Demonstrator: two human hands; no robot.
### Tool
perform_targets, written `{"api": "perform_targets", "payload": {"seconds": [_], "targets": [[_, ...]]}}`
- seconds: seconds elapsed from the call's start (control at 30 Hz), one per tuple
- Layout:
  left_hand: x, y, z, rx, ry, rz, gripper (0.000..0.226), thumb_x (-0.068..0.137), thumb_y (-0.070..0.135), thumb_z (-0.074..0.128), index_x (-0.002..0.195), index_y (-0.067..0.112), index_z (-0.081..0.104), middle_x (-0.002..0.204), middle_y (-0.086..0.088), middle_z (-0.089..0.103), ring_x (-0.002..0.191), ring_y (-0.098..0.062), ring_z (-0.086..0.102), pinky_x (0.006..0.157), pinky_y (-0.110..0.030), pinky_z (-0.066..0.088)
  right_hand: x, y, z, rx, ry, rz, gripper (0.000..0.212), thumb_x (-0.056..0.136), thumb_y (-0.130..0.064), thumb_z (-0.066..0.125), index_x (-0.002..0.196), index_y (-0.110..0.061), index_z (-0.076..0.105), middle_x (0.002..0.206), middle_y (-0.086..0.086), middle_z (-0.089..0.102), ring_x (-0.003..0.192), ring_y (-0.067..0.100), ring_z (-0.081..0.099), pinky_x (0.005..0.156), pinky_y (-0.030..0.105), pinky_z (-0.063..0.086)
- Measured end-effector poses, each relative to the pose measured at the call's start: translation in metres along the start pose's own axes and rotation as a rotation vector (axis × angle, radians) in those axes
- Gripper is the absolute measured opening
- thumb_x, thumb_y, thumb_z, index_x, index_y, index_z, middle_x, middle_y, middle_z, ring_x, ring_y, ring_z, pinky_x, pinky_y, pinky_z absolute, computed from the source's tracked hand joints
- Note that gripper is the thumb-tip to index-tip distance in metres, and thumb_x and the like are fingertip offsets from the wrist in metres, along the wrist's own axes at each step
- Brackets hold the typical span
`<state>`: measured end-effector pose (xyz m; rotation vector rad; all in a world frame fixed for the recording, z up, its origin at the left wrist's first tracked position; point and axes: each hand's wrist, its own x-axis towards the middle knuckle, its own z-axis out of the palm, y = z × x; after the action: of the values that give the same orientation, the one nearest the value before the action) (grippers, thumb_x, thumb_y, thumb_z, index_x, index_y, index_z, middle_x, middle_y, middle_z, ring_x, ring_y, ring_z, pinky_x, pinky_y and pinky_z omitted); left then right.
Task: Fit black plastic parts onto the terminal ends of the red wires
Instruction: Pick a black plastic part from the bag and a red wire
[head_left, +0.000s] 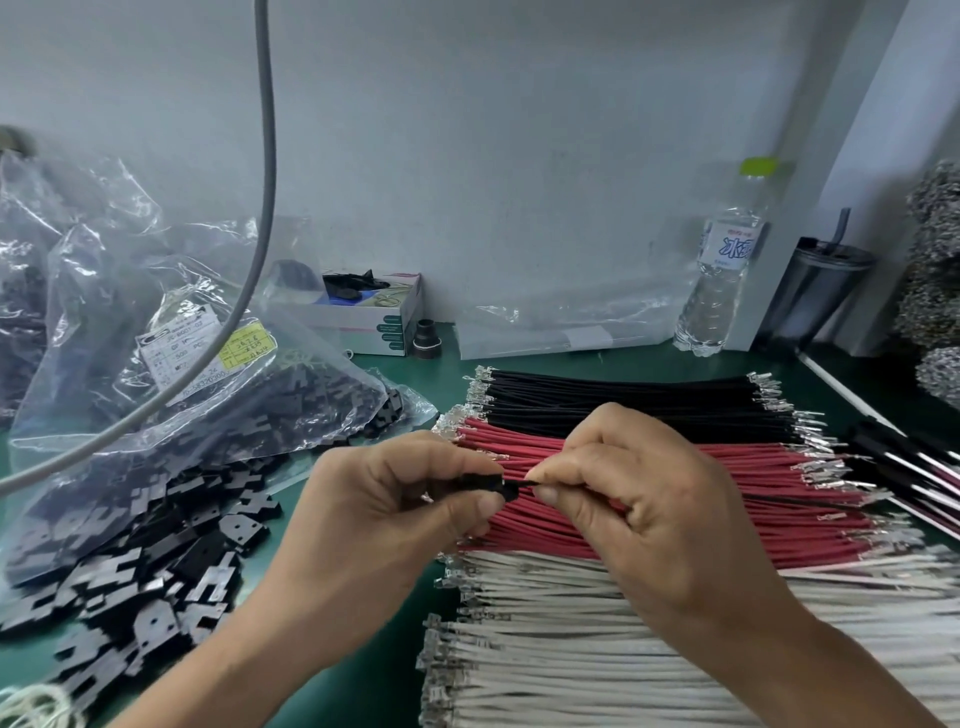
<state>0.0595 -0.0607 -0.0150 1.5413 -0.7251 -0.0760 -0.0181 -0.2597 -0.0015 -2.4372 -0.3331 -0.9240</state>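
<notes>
Hands meet above the red wires (675, 499) near the worktop's right edge: left hand (384, 499) pinches a black plastic part (485, 480), right hand (623, 493) pinches a dark wire (524, 483), aligned for insertion.

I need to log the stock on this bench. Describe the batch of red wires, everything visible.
The red wires lie as a flat, side-by-side layer on the green table, running left to right, between black wires behind and white wires in front. Insulation looks matte red plastic; small silvery metal terminals tip both ends. Both hands hover over the batch, hiding its middle.
</notes>
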Motion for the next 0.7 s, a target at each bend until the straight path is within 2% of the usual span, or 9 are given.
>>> {"api": "perform_targets", "payload": {"seconds": [0.13,0.23,0.33,0.43,0.5,0.53,0.63,0.7], "targets": [[0.002,0.000,0.001,0.041,0.037,0.020,0.018,0.074,0.024,0.089,0.090,0.032,0.083,0.075,-0.007,0.077,0.064,-0.018,0.072,0.060,-0.021,0.055,0.003,0.001,0.002,-0.014,0.037,-0.010,0.011,0.091,-0.025,0.069,0.089,-0.017,0.077,0.084,-0.013,0.058,0.080,0.009,0.058,0.066,0.026,0.049],[0.001,-0.001,-0.001,0.092,0.050,0.061,0.019,0.073,0.023,0.085,0.089,0.033,0.083,0.078,-0.007,0.076,0.065,-0.021,0.071,0.062,-0.026,0.058,0.003,-0.006,0.010,-0.071,0.035,-0.080,0.011,0.091,-0.020,0.068,0.088,-0.013,0.075,0.083,-0.009,0.058,0.077,0.012,0.056,0.063,0.031,0.050],[0.001,0.000,-0.002,0.171,0.035,0.060,0.019,0.075,0.028,0.088,0.091,0.036,0.081,0.080,-0.003,0.077,0.067,-0.021,0.073,0.062,-0.026,0.059,0.004,-0.004,0.009,-0.118,0.024,-0.111,0.012,0.091,-0.022,0.067,0.088,-0.014,0.076,0.083,-0.009,0.059,0.076,0.011,0.056,0.060,0.031,0.051],[0.006,-0.001,0.001,0.092,0.102,0.015,0.018,0.075,0.028,0.081,0.092,0.033,0.081,0.073,-0.003,0.077,0.062,-0.015,0.072,0.055,-0.018,0.054,0.010,0.003,-0.002,-0.305,0.143,-0.133,0.011,0.090,-0.023,0.071,0.092,-0.014,0.078,0.084,-0.006,0.062,0.078,0.014,0.054,0.060,0.031,0.049],[0.011,-0.003,-0.002,0.021,0.211,-0.025,0.017,0.074,0.027,0.079,0.090,0.031,0.081,0.072,-0.006,0.077,0.059,-0.017,0.071,0.050,-0.020,0.053,0.010,0.002,-0.008,-0.356,0.232,-0.151,0.006,0.091,-0.017,0.074,0.094,-0.013,0.078,0.087,-0.003,0.063,0.081,0.016,0.052,0.064,0.028,0.046],[0.012,-0.004,-0.004,-0.015,0.254,-0.054,0.015,0.073,0.027,0.079,0.089,0.029,0.082,0.072,-0.008,0.076,0.059,-0.017,0.071,0.048,-0.022,0.053,0.008,0.001,-0.008,-0.352,0.214,-0.165,0.003,0.091,-0.015,0.074,0.092,-0.014,0.077,0.087,-0.003,0.062,0.080,0.016,0.052,0.063,0.028,0.045],[0.013,-0.005,-0.007,-0.099,0.296,-0.124,0.015,0.073,0.024,0.080,0.088,0.023,0.082,0.076,-0.011,0.077,0.060,-0.019,0.070,0.047,-0.023,0.053,0.006,-0.002,0.006,-0.365,-0.055,-0.093,0.007,0.086,-0.019,0.078,0.089,-0.024,0.074,0.086,-0.012,0.059,0.080,0.013,0.053,0.058,0.030,0.049],[0.014,-0.006,-0.006,-0.132,0.292,-0.150,0.016,0.072,0.023,0.080,0.088,0.020,0.082,0.075,-0.013,0.076,0.058,-0.020,0.070,0.046,-0.024,0.052,0.011,0.001,0.017,-0.357,-0.145,0.014,0.014,0.087,-0.031,0.076,0.101,-0.031,0.074,0.090,-0.017,0.058,0.088,0.009,0.052,0.067,0.029,0.051]]}}
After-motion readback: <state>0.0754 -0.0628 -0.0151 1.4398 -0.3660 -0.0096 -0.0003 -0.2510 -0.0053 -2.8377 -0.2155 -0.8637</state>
